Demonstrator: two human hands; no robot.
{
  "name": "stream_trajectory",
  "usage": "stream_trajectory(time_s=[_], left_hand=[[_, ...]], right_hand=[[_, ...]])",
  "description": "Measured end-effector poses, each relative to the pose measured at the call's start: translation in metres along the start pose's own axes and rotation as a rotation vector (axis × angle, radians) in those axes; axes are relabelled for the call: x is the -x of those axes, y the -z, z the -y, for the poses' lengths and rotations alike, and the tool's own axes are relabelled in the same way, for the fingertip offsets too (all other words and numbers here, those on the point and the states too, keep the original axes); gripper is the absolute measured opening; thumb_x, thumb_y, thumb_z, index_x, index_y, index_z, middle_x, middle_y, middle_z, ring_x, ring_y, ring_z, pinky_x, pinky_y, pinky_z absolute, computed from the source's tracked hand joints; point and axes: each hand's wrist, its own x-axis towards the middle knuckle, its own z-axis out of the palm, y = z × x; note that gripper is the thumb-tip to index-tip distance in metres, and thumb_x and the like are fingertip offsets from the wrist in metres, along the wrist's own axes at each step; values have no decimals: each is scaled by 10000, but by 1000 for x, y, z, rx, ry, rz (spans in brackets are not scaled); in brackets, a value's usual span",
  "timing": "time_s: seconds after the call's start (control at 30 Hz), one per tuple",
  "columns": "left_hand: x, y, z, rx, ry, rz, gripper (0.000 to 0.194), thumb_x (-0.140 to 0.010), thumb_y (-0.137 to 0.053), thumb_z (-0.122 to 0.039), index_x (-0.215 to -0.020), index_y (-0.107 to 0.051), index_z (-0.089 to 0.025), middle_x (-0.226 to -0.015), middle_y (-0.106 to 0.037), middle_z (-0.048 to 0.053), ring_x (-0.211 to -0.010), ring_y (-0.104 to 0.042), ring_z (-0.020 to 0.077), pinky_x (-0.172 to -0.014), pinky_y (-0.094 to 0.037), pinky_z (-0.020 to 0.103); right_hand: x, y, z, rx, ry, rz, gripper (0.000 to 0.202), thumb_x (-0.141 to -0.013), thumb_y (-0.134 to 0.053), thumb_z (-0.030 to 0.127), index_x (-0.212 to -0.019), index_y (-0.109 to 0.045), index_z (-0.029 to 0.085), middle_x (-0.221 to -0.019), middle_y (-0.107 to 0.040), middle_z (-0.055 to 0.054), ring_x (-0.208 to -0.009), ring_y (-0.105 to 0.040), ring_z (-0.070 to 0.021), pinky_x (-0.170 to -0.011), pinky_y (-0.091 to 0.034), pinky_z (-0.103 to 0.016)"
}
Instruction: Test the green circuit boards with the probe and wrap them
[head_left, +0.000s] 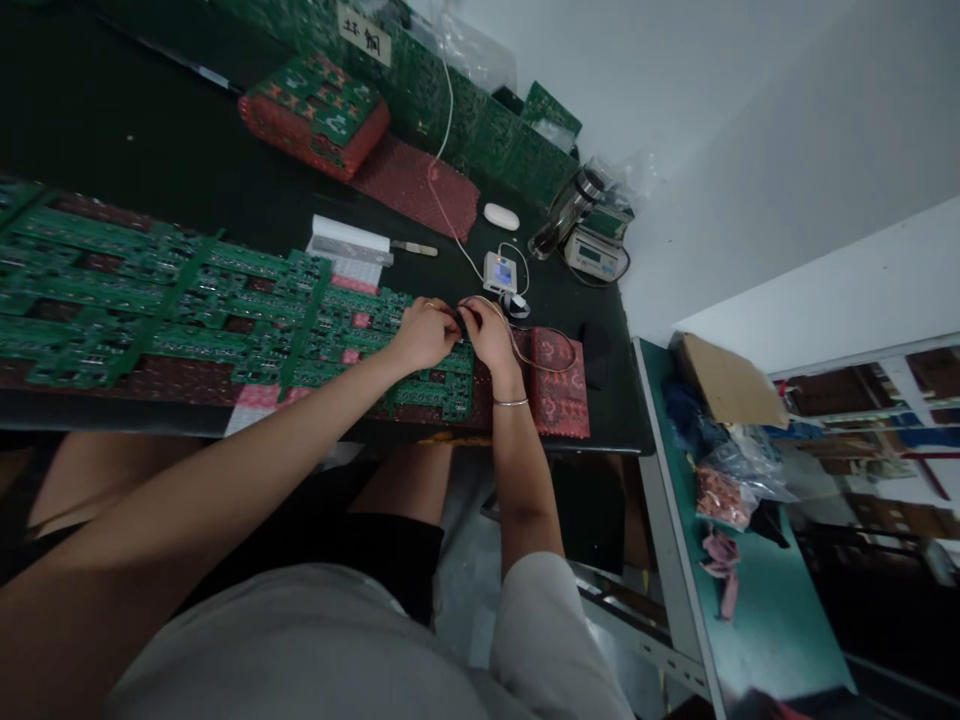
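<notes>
Above the right end of a row of green circuit boards (259,290), my left hand (427,335) and my right hand (487,335) meet, fingertips nearly touching. Both are closed in a pinch around something small and dark, too hidden to name. Thin wires (551,368) pass over my right hand and loop out to its right. Just beyond the hands lies a small white device (500,272) with a lit screen and cables attached. Pink-red bubble wrap shows under parts of the boards.
A wrapped red pack (560,385) sits right of my hands. Behind are a brush-like tool (414,248), a white oval object (501,216), a flask (566,212), a digital scale (592,255) and a stack of boards (315,110). A teal side table (780,620) stands right.
</notes>
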Motion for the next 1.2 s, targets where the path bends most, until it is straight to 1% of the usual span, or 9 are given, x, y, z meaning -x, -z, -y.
stream_trajectory(time_s=[0.17,0.47,0.57,0.67,0.77,0.87,0.97,1.1,1.2], left_hand=[[5,-10,-1,-32,5,-59,267,-909,-577,-264,-890,-837,-207,-1263,-724,132,-1208,-586,374,-1004,-506,542],[9,-4,-16,-143,58,-44,276,-911,-577,-226,-1043,-804,-138,-1288,-708,192,-1227,-611,406,-1012,-513,554],[17,0,-12,-157,-65,-31,347,-948,-539,-220,-1184,-778,-135,-1267,-723,187,-1222,-639,374,-1065,-509,536],[29,3,-5,-180,-237,19,367,-995,-490,-245,-1164,-813,-205,-1307,-718,158,-1276,-633,361,-1095,-502,544],[37,6,0,-259,-279,64,400,-998,-476,-275,-1179,-831,-236,-1404,-675,151,-1306,-618,371,-1072,-515,550],[38,7,3,-289,-284,98,440,-990,-474,-281,-1285,-800,-256,-1514,-620,116,-1383,-573,355,-1121,-497,531],[34,5,6,-258,-274,114,452,-986,-489,-280,-1338,-772,-271,-1553,-602,92,-1445,-534,346,-1168,-475,525],[35,5,9,-165,-286,136,474,-1018,-472,-316,-1419,-710,-235,-1576,-590,104,-1492,-511,331,-1235,-434,527],[53,17,13,-74,-306,91,583,-1058,-419,-386,-1580,-536,-156,-1621,-538,148,-1534,-473,308,-1274,-402,501]], right_hand=[[0,-2,-3,10,15,2,229,-1103,-530,342,-1062,-726,230,-1176,-776,-79,-1124,-665,-234,-1087,-499,-372],[1,-3,-4,11,43,-14,279,-1116,-516,396,-1052,-729,228,-1147,-779,-70,-1119,-679,-218,-1106,-495,-372],[0,-6,-6,30,50,-28,276,-1117,-519,399,-1044,-726,233,-1125,-779,-62,-1099,-682,-209,-1085,-501,-357],[-2,-6,-6,43,49,-32,297,-1116,-520,437,-1048,-727,234,-1103,-777,-61,-1078,-675,-209,-1068,-508,-351],[1,5,3,28,43,-61,369,-1122,-484,486,-1046,-729,221,-1102,-772,-81,-1080,-673,-223,-1080,-509,-377],[24,25,23,-4,66,-132,396,-1124,-467,515,-1052,-725,223,-1128,-766,-85,-1124,-678,-224,-1105,-506,-387],[66,37,45,-29,71,-127,364,-1114,-496,515,-1048,-721,236,-1120,-772,-74,-1121,-695,-217,-1078,-531,-375],[111,25,54,-54,26,-68,330,-1116,-507,463,-1011,-724,239,-1068,-791,-69,-1059,-720,-210,-1013,-571,-372],[120,13,51,-65,27,-75,299,-1116,-517,421,-1016,-726,233,-1068,-794,-70,-1061,-723,-209,-1013,-575,-376]])
